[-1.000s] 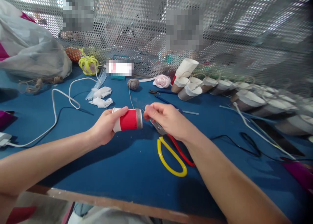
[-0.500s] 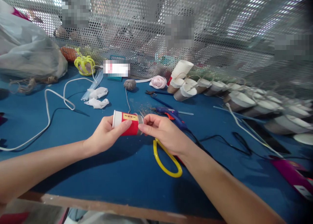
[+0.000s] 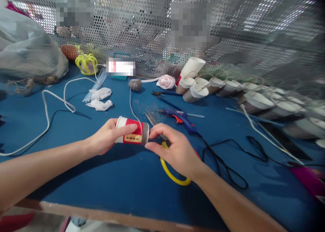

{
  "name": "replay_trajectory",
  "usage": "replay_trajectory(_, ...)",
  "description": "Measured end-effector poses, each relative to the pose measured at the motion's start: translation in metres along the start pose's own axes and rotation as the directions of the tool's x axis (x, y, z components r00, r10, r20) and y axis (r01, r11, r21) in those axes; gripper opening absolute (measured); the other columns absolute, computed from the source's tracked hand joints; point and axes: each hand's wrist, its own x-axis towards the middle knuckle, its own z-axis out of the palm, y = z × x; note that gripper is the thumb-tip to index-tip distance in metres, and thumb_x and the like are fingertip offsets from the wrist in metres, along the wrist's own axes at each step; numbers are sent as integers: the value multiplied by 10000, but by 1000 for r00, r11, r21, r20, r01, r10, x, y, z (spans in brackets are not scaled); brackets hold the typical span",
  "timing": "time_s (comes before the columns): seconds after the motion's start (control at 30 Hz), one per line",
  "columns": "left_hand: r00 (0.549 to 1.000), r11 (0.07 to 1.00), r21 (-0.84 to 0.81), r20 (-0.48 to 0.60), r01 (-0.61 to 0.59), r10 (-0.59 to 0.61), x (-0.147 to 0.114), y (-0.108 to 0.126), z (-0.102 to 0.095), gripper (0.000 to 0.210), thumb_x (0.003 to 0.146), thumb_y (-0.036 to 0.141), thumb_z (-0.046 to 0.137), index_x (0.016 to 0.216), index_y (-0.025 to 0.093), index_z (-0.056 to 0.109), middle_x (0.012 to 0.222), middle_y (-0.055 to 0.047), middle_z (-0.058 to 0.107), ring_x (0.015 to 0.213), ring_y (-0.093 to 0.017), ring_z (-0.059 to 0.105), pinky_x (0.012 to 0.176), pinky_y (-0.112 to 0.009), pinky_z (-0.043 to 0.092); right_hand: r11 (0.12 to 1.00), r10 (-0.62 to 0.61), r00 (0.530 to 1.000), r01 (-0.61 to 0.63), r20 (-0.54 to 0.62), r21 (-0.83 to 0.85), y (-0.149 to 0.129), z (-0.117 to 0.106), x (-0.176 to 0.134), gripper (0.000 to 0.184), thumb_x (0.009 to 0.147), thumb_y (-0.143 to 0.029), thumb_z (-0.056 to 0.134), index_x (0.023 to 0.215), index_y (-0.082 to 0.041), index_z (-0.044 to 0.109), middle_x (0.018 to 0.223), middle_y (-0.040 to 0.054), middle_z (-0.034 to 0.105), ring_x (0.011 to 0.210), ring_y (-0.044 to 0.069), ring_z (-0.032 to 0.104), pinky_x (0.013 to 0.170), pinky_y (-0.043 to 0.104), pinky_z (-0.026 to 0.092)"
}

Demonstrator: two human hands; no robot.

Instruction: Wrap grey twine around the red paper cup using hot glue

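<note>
My left hand [image 3: 108, 135] is wrapped round a red and white paper cup [image 3: 133, 139] lying sideways, its thumb along the upper side. Grey yarn [image 3: 145, 134] circles the cup's right end, and a strand [image 3: 131, 105] runs from there to a grey yarn ball [image 3: 135, 85] behind. My right hand [image 3: 175, 149] is at that same end, thumb and finger bent against the cup's edge. Partly under the right hand lie scissors with yellow handles [image 3: 175, 178], blades showing beyond the fingers.
To the right lie a blue glue gun [image 3: 180, 117] with a black cord and blue-handled pliers [image 3: 167, 94]. Several wrapped cups [image 3: 195, 93] line the mesh at the back right. A white cable [image 3: 47, 113] and white crumpled pieces [image 3: 99, 105] lie left.
The cup has turned in my hands, so its yellow label has moved from the top to the lower side. My right hand has shifted slightly down and right, uncovering the scissor blades.
</note>
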Motion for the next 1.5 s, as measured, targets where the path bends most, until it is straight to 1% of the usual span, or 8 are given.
replay_trajectory(0.1,999,996,87,21,-35,33,-1,-4,-1,176,644,318,724,700,153,697,609,7,671,541,-99,572,558,-193,419,997,-73,990,70,-118,-25,0,-4,1,80,833,-284,518,880,-219,519,968,62,579,947,182,542,847,348,425)
replay_trajectory(0.47,998,980,191,41,-46,38,-2,-8,0,155,668,289,702,700,137,708,629,-6,683,601,-113,596,623,-204,446,995,-98,985,96,145,22,1,9,0,421,943,-344,210,1218,-259,518,1358,29,413,1278,185,299,1067,430,219)
replay_trajectory(0.67,995,973,227,-86,-32,53,0,-6,1,124,647,273,713,655,150,707,591,-2,680,528,-102,574,542,-188,419,990,110,992,-104,-67,94,2,-21,11,435,905,-468,279,1057,-206,591,1194,68,567,1112,189,508,957,360,386)
replay_trajectory(0.8,990,941,333,-101,-56,95,1,-4,-2,181,659,316,701,692,139,713,644,-27,701,572,-128,599,566,-199,435,871,347,872,-436,-346,-225,27,-69,21,312,831,-439,455,968,-192,588,956,97,661,859,216,617,750,344,466)
replay_trajectory(0.87,986,915,398,-108,-73,125,1,-4,-3,193,661,320,698,706,133,716,668,-33,709,590,-140,603,570,-200,438,714,457,817,-573,-353,-402,45,-86,23,204,772,-382,534,809,-196,609,802,98,669,766,243,610,672,356,438)
replay_trajectory(0.97,984,884,460,-105,-82,146,1,-3,-5,201,671,326,687,722,135,719,683,-31,713,605,-143,606,570,-193,437,662,556,788,-612,-263,-432,73,-92,23,172,604,-277,676,509,-213,548,498,39,581,524,211,550,533,324,374)
replay_trajectory(1.27,987,877,478,-119,-38,108,5,-1,-9,211,648,340,697,672,130,706,643,-39,702,574,-156,598,540,-214,430,748,594,748,-649,-295,-142,76,-73,21,204,609,-195,616,793,-192,528,630,21,606,579,184,575,559,311,428)
replay_trajectory(1.5,987,881,473,-137,-4,78,8,5,-9,159,631,286,696,587,135,672,548,-10,652,494,-115,534,488,-195,383,806,570,821,-557,-9,202,17,-67,3,222,680,-408,625,702,-195,566,626,12,612,548,135,575,507,254,475)
